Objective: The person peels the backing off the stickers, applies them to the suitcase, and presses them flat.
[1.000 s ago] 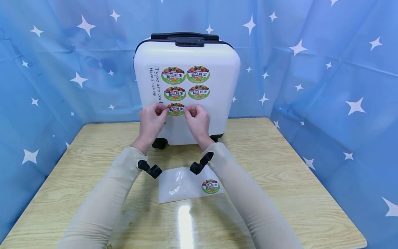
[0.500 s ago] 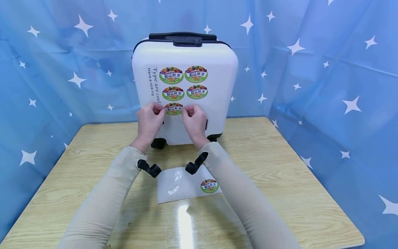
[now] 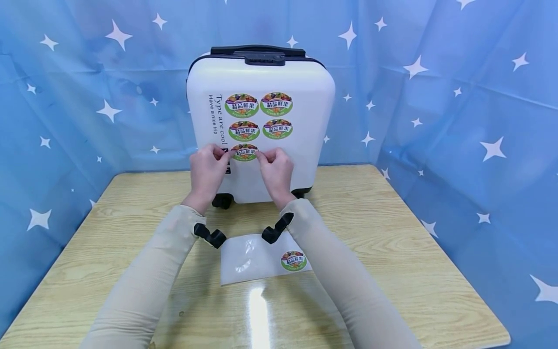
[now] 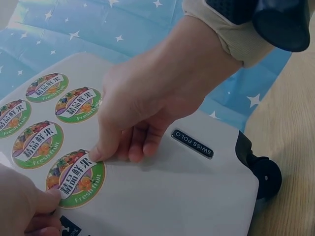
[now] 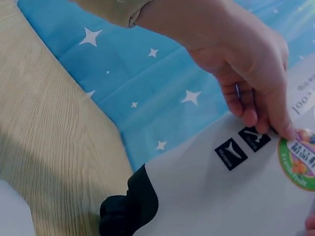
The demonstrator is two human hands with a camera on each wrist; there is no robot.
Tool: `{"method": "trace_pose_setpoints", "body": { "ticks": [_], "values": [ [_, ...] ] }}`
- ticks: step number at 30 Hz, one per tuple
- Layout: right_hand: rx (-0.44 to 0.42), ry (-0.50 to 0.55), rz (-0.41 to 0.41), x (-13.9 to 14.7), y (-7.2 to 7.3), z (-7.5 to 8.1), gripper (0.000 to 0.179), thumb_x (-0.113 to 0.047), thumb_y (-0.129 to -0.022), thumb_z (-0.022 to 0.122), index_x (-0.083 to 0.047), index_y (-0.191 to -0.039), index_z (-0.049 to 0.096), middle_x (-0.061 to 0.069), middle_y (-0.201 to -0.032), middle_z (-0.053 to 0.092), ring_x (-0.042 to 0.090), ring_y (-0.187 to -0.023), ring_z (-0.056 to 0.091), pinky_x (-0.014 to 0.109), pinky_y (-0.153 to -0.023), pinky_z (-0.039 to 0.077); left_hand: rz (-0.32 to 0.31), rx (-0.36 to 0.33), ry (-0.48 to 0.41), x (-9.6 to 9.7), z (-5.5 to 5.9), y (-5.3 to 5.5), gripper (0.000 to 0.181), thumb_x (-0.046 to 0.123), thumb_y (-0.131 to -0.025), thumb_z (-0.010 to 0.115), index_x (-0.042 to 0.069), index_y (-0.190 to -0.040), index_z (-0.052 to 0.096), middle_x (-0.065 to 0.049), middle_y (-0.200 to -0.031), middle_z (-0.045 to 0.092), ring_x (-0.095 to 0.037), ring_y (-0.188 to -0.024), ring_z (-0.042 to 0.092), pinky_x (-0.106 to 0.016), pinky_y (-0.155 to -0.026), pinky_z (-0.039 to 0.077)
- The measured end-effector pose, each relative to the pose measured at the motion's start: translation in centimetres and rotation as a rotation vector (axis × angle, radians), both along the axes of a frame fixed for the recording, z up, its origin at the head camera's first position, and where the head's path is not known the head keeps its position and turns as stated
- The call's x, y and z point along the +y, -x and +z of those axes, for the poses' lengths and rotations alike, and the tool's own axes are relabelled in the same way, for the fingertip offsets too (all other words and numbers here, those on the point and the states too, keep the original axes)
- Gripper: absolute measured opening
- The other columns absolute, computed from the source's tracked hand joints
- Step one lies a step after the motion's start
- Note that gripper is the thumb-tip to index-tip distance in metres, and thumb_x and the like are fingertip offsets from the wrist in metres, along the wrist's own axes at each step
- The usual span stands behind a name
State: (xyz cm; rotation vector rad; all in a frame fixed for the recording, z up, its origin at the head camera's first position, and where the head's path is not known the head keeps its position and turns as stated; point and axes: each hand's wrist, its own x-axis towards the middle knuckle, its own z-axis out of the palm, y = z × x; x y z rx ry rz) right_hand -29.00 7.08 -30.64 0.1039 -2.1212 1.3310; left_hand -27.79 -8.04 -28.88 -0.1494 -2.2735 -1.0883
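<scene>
A white suitcase (image 3: 301, 145) stands upright on the table, its front bearing several oval fruit stickers (image 3: 277, 104). At the lowest sticker (image 3: 245, 152) of the left column, both hands are at work. My left hand (image 3: 207, 172) pinches its left edge, and my right hand (image 3: 277, 174) pinches its right edge. In the left wrist view the right thumb lies on the rim of this sticker (image 4: 76, 179), the other fingers curled beneath. The right wrist view has the left hand (image 5: 246, 64) at the opposite rim. Whether the sticker lies fully flat cannot be told.
A pale backing sheet (image 3: 250, 259) with one oval sticker (image 3: 294, 261) lies on the wooden table (image 3: 392, 252), below my forearms. Dark wheels (image 3: 223, 200) sit under the suitcase. A blue star-patterned curtain (image 3: 436, 121) surrounds the table.
My left hand has shifted slightly left, showing more of the black labels beside the sticker. Both hands stay at its edges. The head view has swung a little.
</scene>
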Motion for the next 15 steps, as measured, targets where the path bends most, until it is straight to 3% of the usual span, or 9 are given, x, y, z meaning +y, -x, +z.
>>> {"method": "trace_pose_setpoints", "body": {
  "ticks": [10, 15],
  "values": [
    [-0.027, 0.000, 0.029, 0.12, -0.13, -0.01, 0.021, -0.023, -0.086, 0.068, -0.004, -0.080, 0.061, 0.006, -0.073, 0.062, 0.016, -0.063, 0.055, 0.025, -0.054, 0.042, 0.029, -0.046, 0.012, -0.27, -0.14, -0.14, 0.027, 0.027, -0.084, 0.070, 0.002, -0.078, 0.064, -0.010, -0.077, 0.065, -0.020, -0.062, 0.058, -0.032, -0.053, 0.047],
    [-0.021, 0.009, 0.027, 0.10, -0.10, 0.34, 0.026, -0.028, -0.083, 0.071, -0.004, -0.077, 0.062, 0.004, -0.070, 0.063, 0.015, -0.062, 0.055, 0.025, -0.054, 0.042, 0.009, -0.009, 0.023, -0.15, 0.09, -0.07, 0.035, 0.035, -0.083, 0.069, 0.001, -0.077, 0.068, -0.009, -0.069, 0.065, -0.019, -0.056, 0.057, -0.032, -0.049, 0.045]
  ]
}}
